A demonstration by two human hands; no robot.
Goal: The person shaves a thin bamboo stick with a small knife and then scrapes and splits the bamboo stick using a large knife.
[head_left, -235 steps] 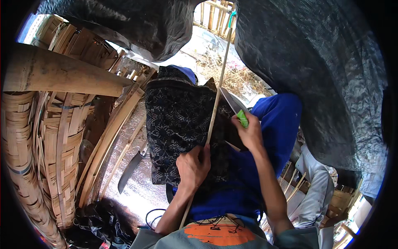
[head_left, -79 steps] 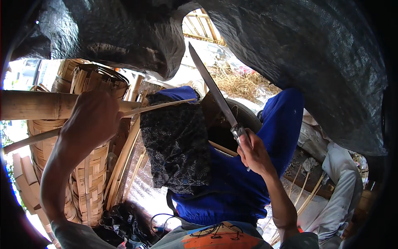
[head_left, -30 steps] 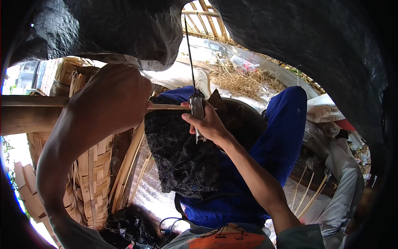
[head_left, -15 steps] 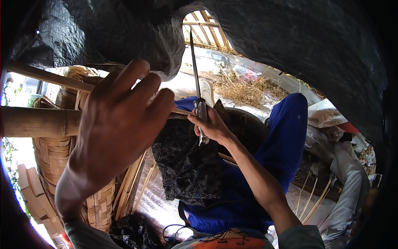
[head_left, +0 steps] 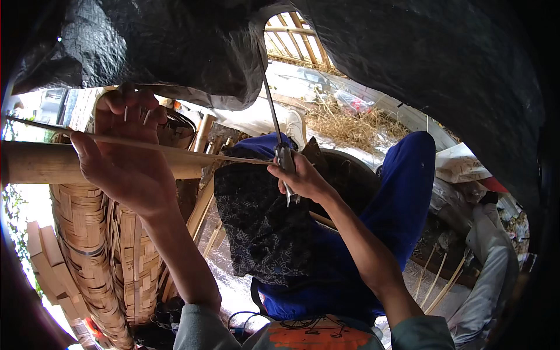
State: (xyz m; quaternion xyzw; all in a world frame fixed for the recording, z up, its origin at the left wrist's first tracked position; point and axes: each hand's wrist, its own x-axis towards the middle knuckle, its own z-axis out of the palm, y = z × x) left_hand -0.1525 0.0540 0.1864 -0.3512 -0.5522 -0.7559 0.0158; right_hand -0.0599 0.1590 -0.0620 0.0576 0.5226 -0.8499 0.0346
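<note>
My right hand [head_left: 304, 176] is closed round the handle of a long, narrow-bladed knife [head_left: 270, 102], over my lap. Its blade points away from me, and its tip is lost against the dark sheet. A thin bamboo strip [head_left: 192, 153] runs leftward from the knife and right-hand fingers, past the left side of my lap. My left hand [head_left: 131, 166] is palm up with its fingers apart and slightly curved. The strip crosses that palm near the thumb, without the fingers wrapping it. Under the right hand, a dark patterned cloth [head_left: 262, 227] covers part of my blue trousers [head_left: 402, 192].
A thick bamboo pole [head_left: 35, 163] lies level at the left, above tall woven baskets [head_left: 84, 233]. Black plastic sheeting [head_left: 420, 70] hangs low across the far side. Straw [head_left: 356, 125] lies beyond my knees. At right, another person's pale-clothed leg [head_left: 487, 262] stands near thin sticks [head_left: 446, 286].
My left hand has moved left and turned palm up, its fingers opening out. More of the strip now shows. The right hand and knife have hardly moved.
</note>
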